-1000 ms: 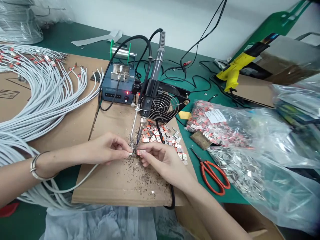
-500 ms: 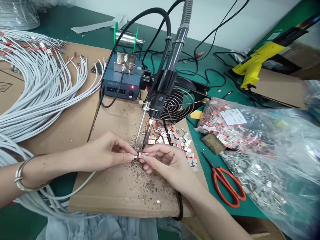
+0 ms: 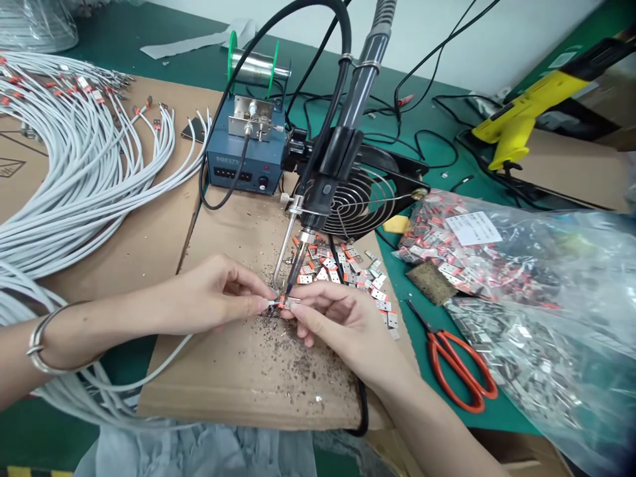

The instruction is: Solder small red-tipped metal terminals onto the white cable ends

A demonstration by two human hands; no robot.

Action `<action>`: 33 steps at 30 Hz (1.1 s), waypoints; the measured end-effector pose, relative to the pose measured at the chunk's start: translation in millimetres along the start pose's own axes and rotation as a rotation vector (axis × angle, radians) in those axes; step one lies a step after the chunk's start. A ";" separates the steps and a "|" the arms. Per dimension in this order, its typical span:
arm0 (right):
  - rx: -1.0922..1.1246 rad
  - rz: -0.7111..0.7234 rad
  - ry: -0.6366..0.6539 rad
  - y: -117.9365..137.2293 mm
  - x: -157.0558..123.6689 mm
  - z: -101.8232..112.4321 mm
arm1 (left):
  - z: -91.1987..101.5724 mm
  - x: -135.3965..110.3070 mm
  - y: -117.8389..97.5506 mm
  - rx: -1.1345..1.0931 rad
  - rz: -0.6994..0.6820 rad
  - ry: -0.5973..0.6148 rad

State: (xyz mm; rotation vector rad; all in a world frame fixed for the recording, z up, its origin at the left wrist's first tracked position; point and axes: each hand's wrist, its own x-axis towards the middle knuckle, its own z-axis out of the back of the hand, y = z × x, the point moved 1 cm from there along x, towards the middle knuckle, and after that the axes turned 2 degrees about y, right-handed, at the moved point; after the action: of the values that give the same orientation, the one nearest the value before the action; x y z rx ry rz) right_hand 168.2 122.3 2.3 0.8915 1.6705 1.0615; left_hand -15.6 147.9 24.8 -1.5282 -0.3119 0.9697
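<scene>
The soldering iron (image 3: pixel 318 192) and fan (image 3: pixel 358 199) are blocking the far side; bare cardboard (image 3: pixel 248 377) is lying open nearer, with scissors (image 3: pixel 457 364) crowding the right.

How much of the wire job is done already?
Many white cables at the far left already carry red terminals. Now the left hand holds a cable end against a terminal pinched by the right hand, under the soldering iron tip. A pile of loose terminals and a full bag remain.

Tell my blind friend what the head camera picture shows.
The left hand holds a white cable end against a small red terminal in the right hand, under a mounted soldering iron. Red scissors and bags of parts lie right.
</scene>
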 end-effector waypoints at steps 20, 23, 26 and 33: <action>-0.055 0.075 0.043 1.3 -0.1 4.9 | -2.7 1.2 -8.3 -0.068 0.024 -0.079; -0.061 0.076 0.026 1.9 -0.2 3.7 | -2.6 2.1 -6.9 -0.053 0.019 -0.092; -0.069 0.088 0.014 1.8 -0.2 2.7 | -2.6 2.3 -5.9 -0.056 0.014 -0.092; -0.038 0.076 0.053 1.7 0.4 4.4 | -1.2 0.4 -2.2 -0.014 -0.007 -0.016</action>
State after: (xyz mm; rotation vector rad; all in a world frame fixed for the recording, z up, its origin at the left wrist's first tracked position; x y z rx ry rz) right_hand 172.4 124.4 2.8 0.9155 1.6657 1.1739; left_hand -13.8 147.8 26.5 -1.5315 -0.3366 0.9765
